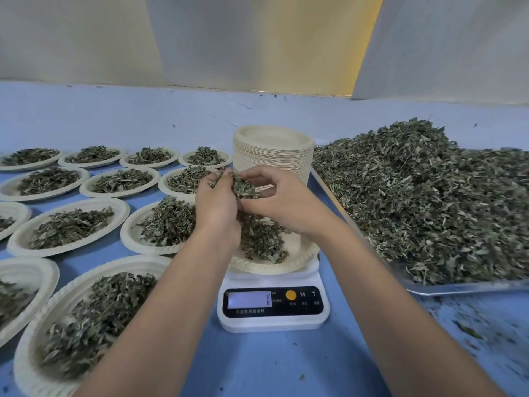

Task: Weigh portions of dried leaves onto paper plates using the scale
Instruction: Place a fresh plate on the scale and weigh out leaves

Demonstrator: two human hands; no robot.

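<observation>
above the white digital kitchen scale (273, 313), both hands meet around one loose clump of dried green leaves (239, 183). the left hand (217, 207) cups the clump from the left and from beneath, its fingers curled up into it. the right hand (276, 200) pinches at the clump's top and right side with bent fingers. neither hand is spread wide; both are closed on leaves.

the relation that counts is the vertical one. the round beige paper plate (289, 263) sits on the scale straight below the hands and carries a mound of leaves, so whatever is let go should land on it and not on the blue table top (272, 365). the clump is a ragged ball with no clear long axis.

the big heap of dried leaves (415, 202) on the clear-rimmed tray (458, 288) lies to the right, so the right hand is the nearer one for fetching more or putting back a surplus. the filled paper plates (68, 227) lie to the left, nearer the left hand.

much is hidden. the left wrist covers the left part of the plate on the scale. the fingertips of both hands are buried in leaves, so how much each holds cannot be told. the lit display (249, 299) is washed out and its figure is unreadable. the tall stack of unused paper plates (272, 151) stands behind the hands, its lower front covered by them. the tray is cut off at the right edge, and several plates at the left.
</observation>
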